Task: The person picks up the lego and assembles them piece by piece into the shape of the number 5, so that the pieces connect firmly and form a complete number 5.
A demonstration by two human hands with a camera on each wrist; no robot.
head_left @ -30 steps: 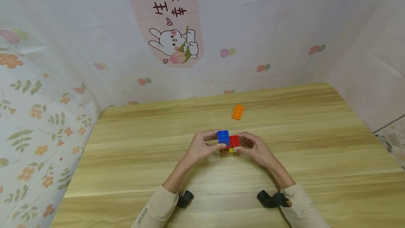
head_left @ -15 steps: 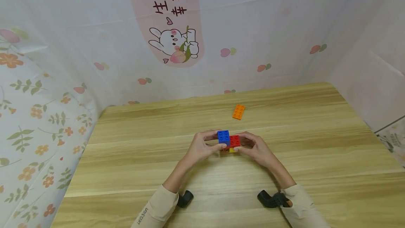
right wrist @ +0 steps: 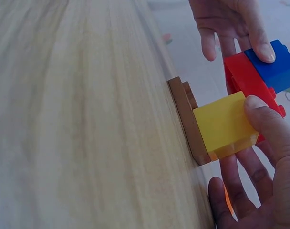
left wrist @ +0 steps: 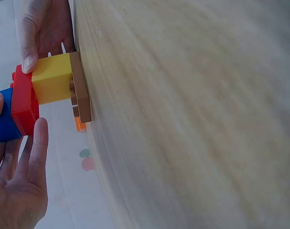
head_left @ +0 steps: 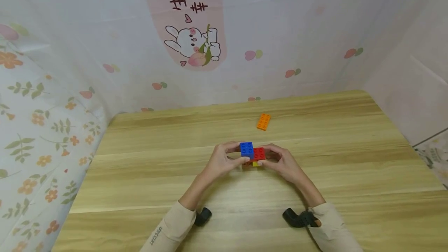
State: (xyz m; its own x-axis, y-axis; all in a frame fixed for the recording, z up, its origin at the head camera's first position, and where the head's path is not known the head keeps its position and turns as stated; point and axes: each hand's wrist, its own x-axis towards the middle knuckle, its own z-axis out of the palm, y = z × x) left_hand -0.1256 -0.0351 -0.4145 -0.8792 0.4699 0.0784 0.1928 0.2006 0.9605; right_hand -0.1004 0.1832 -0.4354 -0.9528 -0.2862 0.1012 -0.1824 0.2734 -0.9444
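Note:
A stack of toy building bricks stands on the table between both hands. Its base is a flat brown brick (left wrist: 81, 90), with a yellow brick (right wrist: 223, 123) on one end. Above sits a red brick (head_left: 259, 153), reaching out sideways past the yellow one, and a blue brick (head_left: 246, 149) tops its overhanging end. My left hand (head_left: 219, 163) pinches the blue brick, thumb on the near side and fingers behind. From the other side my right hand (head_left: 287, 165) grips the stack, its thumb (right wrist: 265, 117) pressed where the yellow and red bricks meet.
Farther back on the wooden table (head_left: 147, 189) lies a flat orange brick (head_left: 263, 121). A printed cloth (head_left: 266, 22) hangs behind the table's far edge. Black curved pieces (head_left: 296, 218) stick out by both beige sleeves (head_left: 169, 226), over the table's near part.
The head view has tilted slightly, so the scene sits a little higher in it. Both hands keep the same hold on the bricks.

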